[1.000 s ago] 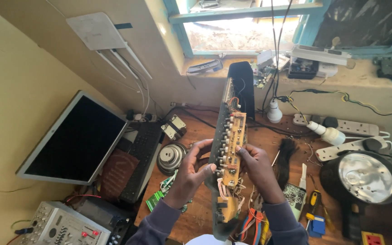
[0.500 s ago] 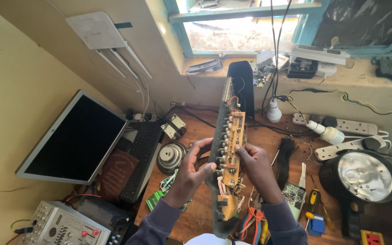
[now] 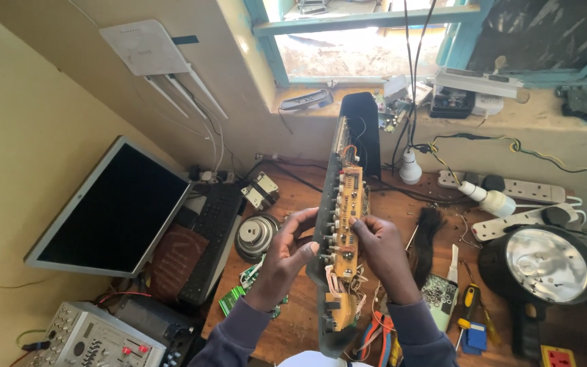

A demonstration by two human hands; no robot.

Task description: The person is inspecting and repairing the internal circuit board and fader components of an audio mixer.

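Long dark panel [image 3: 338, 204] held upright over wooden bench [image 3: 307, 319], centre frame, running 12 to 6 o'clock. Yellow-brown circuit board [image 3: 348, 231] fixed along its face; row of small knobs down left edge, bundle of pale wires at lower end. Left hand [image 3: 283, 261] clamped on panel's left edge, at 9 o'clock of board. Right hand [image 3: 385, 255] at 3 o'clock, fingertips pinching board edge. Loose speaker [image 3: 256, 234] at 9 o'clock of left hand. Round lamp [image 3: 545, 261] at 3 o'clock, well apart.

A dark, blank flat screen [image 3: 113, 207] leans at left.
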